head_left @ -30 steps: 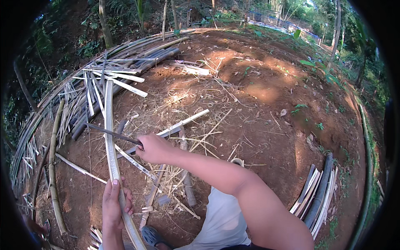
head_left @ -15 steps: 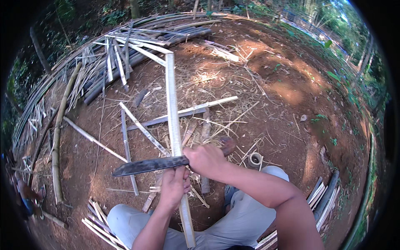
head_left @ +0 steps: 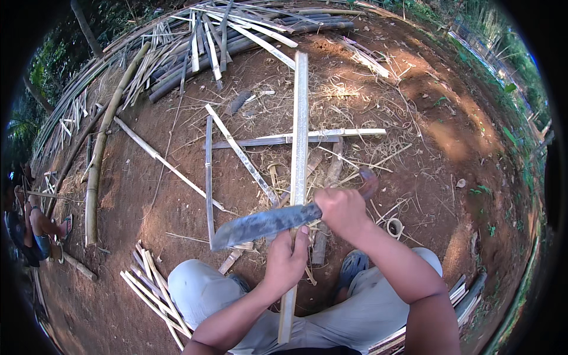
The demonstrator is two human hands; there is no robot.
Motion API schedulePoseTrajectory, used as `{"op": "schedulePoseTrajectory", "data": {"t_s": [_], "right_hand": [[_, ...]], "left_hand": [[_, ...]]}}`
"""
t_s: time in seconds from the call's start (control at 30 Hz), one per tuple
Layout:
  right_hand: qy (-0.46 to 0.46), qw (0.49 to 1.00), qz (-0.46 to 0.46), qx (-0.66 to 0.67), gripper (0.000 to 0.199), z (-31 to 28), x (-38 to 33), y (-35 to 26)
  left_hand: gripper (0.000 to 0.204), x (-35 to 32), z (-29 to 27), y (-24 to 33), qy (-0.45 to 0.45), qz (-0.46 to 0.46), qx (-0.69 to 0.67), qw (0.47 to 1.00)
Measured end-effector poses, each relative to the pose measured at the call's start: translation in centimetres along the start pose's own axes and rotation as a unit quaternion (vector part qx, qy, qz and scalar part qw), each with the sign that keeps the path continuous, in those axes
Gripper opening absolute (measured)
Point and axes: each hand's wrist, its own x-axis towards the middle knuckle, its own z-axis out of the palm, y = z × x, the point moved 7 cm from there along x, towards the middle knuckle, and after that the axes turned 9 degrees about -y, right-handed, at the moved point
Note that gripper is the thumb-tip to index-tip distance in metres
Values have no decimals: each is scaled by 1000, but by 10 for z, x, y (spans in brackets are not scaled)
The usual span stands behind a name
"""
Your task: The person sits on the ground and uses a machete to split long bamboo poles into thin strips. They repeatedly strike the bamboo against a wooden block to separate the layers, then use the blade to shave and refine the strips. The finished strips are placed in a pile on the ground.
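Note:
My left hand (head_left: 287, 260) is closed around the lower part of a long pale bamboo strip (head_left: 300, 118). The strip runs almost upright from between my knees to beyond both hands. A machete (head_left: 260, 225) is in my right hand (head_left: 342, 212), the fist wrapped round its reddish-brown handle. Its dark, worn blade points left and crosses the strip just above my left thumb, broad side showing. Whether the edge bites into the strip cannot be made out.
Split bamboo and poles (head_left: 307, 26) are heaped at the back. A long pole (head_left: 94, 189) lies at the left, near another person's leg (head_left: 44, 225). Cut strips (head_left: 155, 293) lie by my left knee. A hollow bamboo piece (head_left: 394, 228) is near my right knee, with shavings around.
The view has shifted, so the scene sits further right. The machete's blade has rolled to show more of its broad side, and its tip now slopes lower. Both hands keep their holds.

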Motion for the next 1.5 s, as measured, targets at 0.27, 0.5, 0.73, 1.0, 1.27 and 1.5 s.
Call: {"op": "schedulePoseTrajectory", "data": {"t_s": [0.27,0.5,0.73,1.0,1.27,1.5], "right_hand": [[-105,988,100,56,7,12,11,19],[-89,965,241,45,14,-7,22,117],[-131,988,87,4,11,14,22,66],[-82,962,258,44,13,-8,17,139],[-30,872,480,87,21,2,-25,263],[-45,814,431,386,23,22,14,168]], "left_hand": [[29,7,-6,-20,-18,-12,48,999],[23,-26,17,-30,-124,-48,41,990],[26,-28,3,-24,-115,-96,14,989],[37,-47,4,-28,-151,-172,-59,972],[35,-67,22,-12,-209,-145,-79,964],[30,-11,-18,-7,-68,8,-180,981]]}}
